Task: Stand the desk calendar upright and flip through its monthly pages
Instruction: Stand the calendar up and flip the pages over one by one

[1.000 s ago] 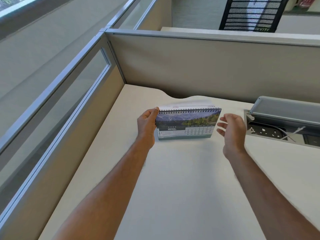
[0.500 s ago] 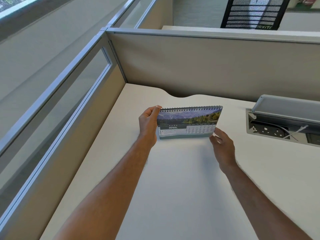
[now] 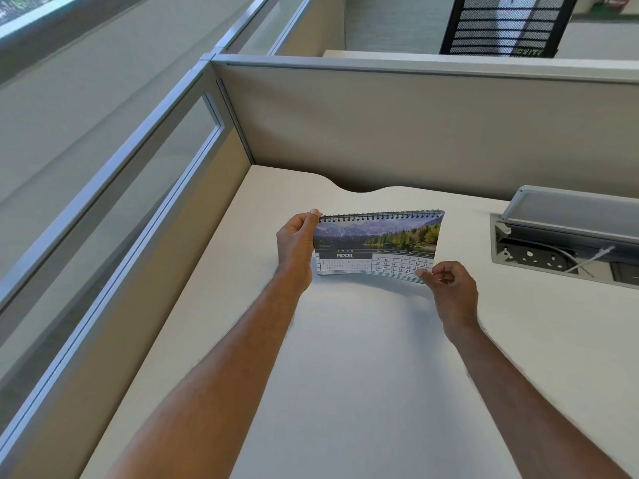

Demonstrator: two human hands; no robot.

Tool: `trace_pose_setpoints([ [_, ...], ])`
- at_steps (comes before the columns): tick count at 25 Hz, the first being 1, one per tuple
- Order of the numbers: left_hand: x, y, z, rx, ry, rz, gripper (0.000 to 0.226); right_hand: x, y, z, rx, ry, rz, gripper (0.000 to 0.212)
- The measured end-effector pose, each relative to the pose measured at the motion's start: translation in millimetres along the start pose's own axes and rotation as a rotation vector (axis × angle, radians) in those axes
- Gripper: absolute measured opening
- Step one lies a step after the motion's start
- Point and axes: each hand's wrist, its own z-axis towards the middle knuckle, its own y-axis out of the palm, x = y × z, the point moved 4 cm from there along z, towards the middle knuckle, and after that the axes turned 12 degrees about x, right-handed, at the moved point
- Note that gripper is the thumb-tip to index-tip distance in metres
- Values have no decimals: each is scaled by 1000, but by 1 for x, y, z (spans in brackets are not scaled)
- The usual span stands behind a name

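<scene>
Left hand (image 3: 295,245): raised, thumb up at top, fingers wrapped behind, clamped; forearm bare, reaching in from near left. Right hand (image 3: 449,288): lower and nearer, thumb and forefinger pinched together, remaining fingers curled; forearm bare, from near right.

Desk calendar (image 3: 378,245) standing upright between the hands, spiral binding along the top edge, front face toward the camera. Showing the APRIL page: mountain lake and pine forest photo on the upper half, dark month banner lower left with small mini-calendars under it, date grid lower right. Left hand (image 3: 295,245) on its left edge, right hand (image 3: 449,288) pinching the lower right corner of the front page, which bows slightly.
</scene>
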Motion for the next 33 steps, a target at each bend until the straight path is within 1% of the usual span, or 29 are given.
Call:
trace_pose_setpoints([
  [4,0,-1,0,-15,12,-7,28,-2,-7,1,20,-13,-15,15],
  [8,1,0,-2,-20,3,-38,28,-3,-9,1,-11,-35,-45,14],
  [13,1,0,-3,-15,0,-36,25,-7,-15,-6,-1,-110,-86,11],
  [16,1,-1,-3,-9,4,-27,24,-12,-17,-13,2,-88,-89,7],
  [19,2,0,-4,-23,-10,-42,24,-19,-17,-20,-60,11,31,15],
  [22,6,0,-8,-36,-51,-86,23,-35,-20,-29,-97,23,117,28],
  [25,5,0,-7,-40,-69,-92,25,-59,-27,-38,-92,-10,150,28],
  [29,4,1,-7,-75,-110,-64,20,-92,-35,-45,-115,-26,287,22],
  [33,6,-1,-4,-86,-138,-74,27,-133,-32,-43,-111,-17,438,30],
])
